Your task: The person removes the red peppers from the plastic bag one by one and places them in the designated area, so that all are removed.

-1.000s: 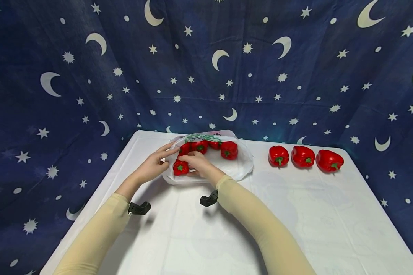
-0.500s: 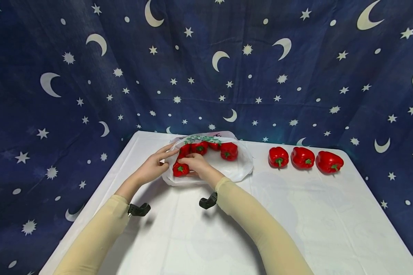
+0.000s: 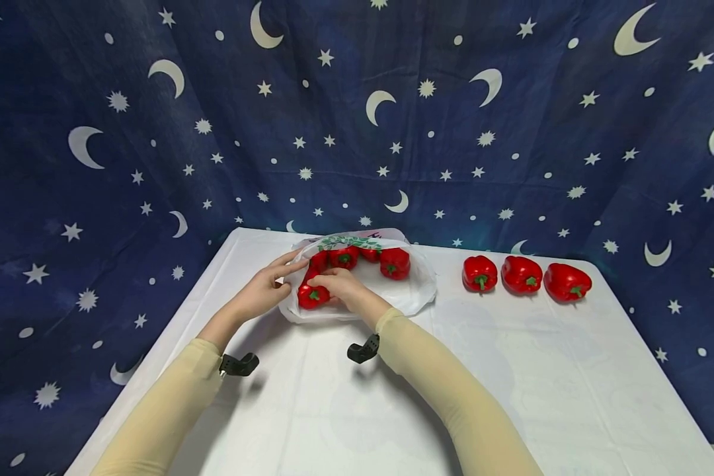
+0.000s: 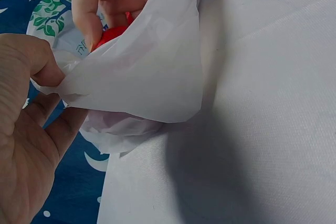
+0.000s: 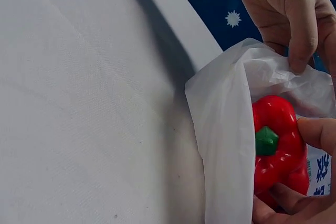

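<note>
A white plastic bag (image 3: 419, 291) with a green leaf print lies on its side, mouth toward me. My left hand (image 3: 262, 291) pinches its left edge between thumb and fingers, clearly so in the left wrist view. Inside the bag's left part, my right hand (image 3: 348, 289) holds a red bell pepper (image 5: 278, 140), thumb on one side and fingers underneath, green stem facing out. Several more red peppers sit deeper in the bag, among them a pepper (image 3: 395, 264) at the right and a pepper (image 3: 343, 256) farther back.
To the right of the bag, three red bell peppers stand in a row: a left one (image 3: 479, 274), a middle one (image 3: 521, 275) and a right one (image 3: 567, 282). A white cloth (image 3: 547, 396) covers the table. A dark blue star-and-moon curtain (image 3: 357, 119) hangs behind.
The pepper in my right hand has turned slightly, and that hand has shifted a little with it. My left hand stays on the bag's edge. The head view has tipped slightly.
</note>
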`<state>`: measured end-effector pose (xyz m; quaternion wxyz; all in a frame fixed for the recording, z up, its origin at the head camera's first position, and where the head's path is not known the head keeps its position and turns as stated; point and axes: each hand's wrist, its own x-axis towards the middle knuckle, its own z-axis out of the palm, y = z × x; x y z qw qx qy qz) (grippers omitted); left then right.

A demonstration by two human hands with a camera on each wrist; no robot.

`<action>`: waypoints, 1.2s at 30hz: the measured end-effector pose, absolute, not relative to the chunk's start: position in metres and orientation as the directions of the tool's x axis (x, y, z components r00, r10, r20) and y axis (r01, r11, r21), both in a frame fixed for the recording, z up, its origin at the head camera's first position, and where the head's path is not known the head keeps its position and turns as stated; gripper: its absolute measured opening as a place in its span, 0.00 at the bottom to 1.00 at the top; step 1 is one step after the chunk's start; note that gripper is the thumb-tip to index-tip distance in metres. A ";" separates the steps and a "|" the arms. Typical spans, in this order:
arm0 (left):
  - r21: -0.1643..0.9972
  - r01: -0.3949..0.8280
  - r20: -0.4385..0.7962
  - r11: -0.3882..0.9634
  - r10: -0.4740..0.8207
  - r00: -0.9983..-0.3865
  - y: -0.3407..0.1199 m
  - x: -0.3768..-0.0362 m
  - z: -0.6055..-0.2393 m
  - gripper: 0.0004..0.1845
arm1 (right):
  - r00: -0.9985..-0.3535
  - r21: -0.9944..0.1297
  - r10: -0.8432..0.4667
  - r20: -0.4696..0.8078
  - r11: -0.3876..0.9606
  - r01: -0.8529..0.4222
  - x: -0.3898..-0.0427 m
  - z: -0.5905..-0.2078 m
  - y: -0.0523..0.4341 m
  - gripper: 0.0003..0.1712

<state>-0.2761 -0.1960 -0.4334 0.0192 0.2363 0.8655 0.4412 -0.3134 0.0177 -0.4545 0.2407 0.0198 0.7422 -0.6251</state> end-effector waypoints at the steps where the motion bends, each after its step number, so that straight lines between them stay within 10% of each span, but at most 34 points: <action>1: 0.775 0.390 0.174 0.497 0.426 -0.888 -0.196 -0.276 -0.433 0.33 | -0.882 -0.918 -0.271 -0.385 0.212 0.336 -0.314 -0.455 0.019 0.41; 36: 0.768 0.396 0.180 0.503 0.424 -0.888 -0.193 -0.273 -0.437 0.34 | -0.851 -0.942 -0.416 -0.321 0.049 0.332 -0.254 -0.423 0.150 0.34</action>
